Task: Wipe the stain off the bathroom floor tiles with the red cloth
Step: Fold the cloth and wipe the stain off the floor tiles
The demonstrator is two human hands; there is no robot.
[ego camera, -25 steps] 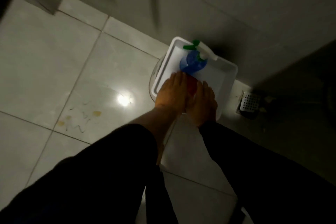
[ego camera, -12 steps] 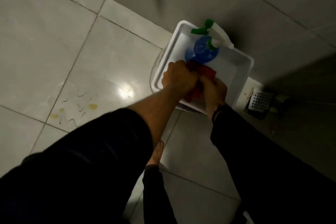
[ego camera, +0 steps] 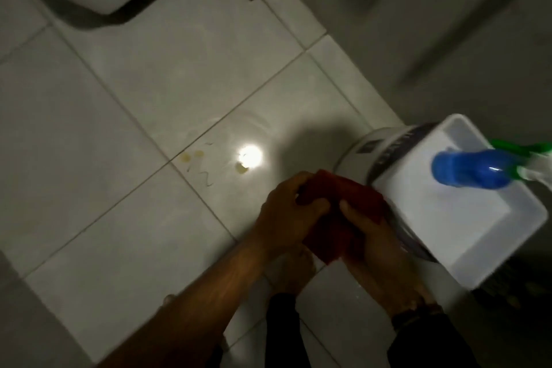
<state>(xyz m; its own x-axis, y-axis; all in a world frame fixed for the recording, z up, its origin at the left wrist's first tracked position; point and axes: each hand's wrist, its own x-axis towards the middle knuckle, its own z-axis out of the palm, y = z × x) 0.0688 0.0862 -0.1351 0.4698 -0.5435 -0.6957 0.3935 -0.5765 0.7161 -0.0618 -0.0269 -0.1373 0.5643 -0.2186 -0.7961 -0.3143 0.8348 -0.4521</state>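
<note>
**Cloth lifted clear of the tub**

Both hands have come out of the white tub [ego camera: 466, 236] since 0.5 s ago, bringing the red cloth [ego camera: 343, 218] with them — it now sits bunched between them at lower centre of the frame, over the floor tiles [ego camera: 125, 116] rather than inside the tub. The left hand [ego camera: 286, 218] is curled closed around the cloth's left part; the right hand [ego camera: 373, 236] is closed on its right part, thumb on top. That looks like folding or gathering the cloth, so wiping has not yet begun.

Compared with 1 s ago, when both hands lay flat in the tub, the view has also swung left: the tub and the blue spray bottle [ego camera: 475, 169] now lie at the right edge. The stain [ego camera: 203, 164] — yellowish spots and thin squiggles beside a bright light reflection [ego camera: 250, 155] — sits left of centre, just up-left of the hands and untouched. My judgement: the cloth is ready to travel to it.
</note>
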